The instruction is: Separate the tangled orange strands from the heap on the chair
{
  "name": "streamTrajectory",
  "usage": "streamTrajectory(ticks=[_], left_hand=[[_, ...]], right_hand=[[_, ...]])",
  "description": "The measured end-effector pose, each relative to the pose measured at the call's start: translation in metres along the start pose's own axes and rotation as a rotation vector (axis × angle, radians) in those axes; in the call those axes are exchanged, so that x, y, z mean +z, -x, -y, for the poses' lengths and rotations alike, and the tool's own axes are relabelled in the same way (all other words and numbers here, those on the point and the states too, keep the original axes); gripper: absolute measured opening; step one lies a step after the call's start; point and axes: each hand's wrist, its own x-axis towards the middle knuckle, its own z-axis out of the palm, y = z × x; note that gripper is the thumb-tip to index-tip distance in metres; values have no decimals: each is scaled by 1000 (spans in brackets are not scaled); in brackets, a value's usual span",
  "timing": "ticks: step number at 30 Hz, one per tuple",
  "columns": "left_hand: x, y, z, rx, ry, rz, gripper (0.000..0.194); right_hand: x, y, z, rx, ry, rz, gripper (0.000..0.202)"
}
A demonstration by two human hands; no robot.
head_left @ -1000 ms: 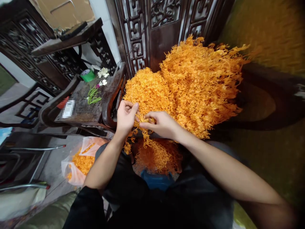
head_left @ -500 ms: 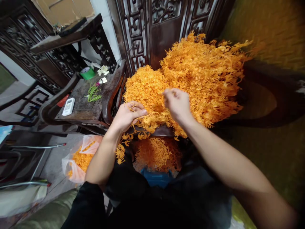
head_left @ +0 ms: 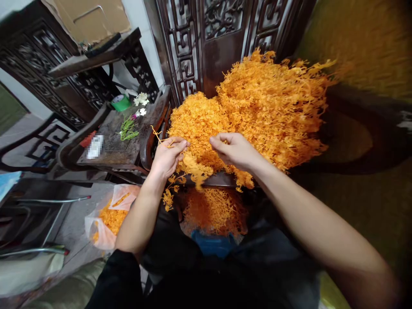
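Two hands (head_left: pixel 165 158) (head_left: pixel 237 151) apart, left pinching dangling orange sprigs (head_left: pixel 197 171), right's hold unclear, heap (head_left: pixel 273 111) beyond

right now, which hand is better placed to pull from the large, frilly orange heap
Probably the right hand: it is nearer the large, frilly orange heap, though whether it holds anything is unclear. The left hand is occupied, pinching a thin-stemmed, frilly orange sprig.

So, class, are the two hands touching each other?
Apart. The head view shows a gap between the left hand and the right hand, with the orange pile visible behind.
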Motion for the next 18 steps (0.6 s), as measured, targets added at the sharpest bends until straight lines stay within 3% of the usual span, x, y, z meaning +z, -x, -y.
streamTrajectory(ticks=[6, 8, 14, 18], left_hand=[[5, -1, 13, 229, -139, -67, 38], [8, -2, 18, 263, -149, -59, 37], [20, 2, 16, 295, -27, -6, 40], [20, 7, 10, 373, -138, 3, 35]], right_hand=[[22, 14, 8, -131, 399, 50, 52], [26, 13, 5, -105, 397, 105, 56], [22, -11, -11, 392, -317, 331, 59], [22, -15, -13, 326, -499, 492, 37]])
